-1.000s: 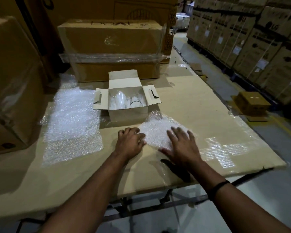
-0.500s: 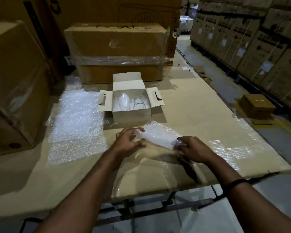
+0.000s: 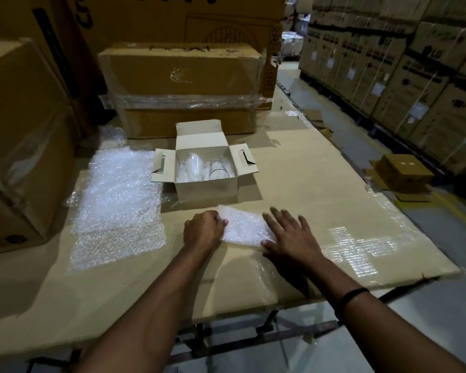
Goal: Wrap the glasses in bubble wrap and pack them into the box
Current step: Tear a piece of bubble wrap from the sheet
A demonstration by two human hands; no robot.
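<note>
Nearest, at centre: your left hand (image 3: 203,228), fingers curled round the left end of the bubble-wrap bundle (image 3: 244,226), apparently to keep that end tucked. Just right of it: your right hand (image 3: 288,238), flat with fingers spread, gripping nothing, its thumb side pressing the bundle's right end against the cardboard tabletop (image 3: 307,184), likely so the roll cannot spring open. Whether a glass lies inside the bundle cannot be told. Beyond, close by: the white box (image 3: 206,188), flaps open to receive it, holding a bare glass (image 3: 218,169) at right and a wrapped piece (image 3: 190,166) at left. Far left: spare bubble-wrap sheets (image 3: 116,200), laid flat within reach. Farthest: strapped brown cartons (image 3: 180,84).
</note>
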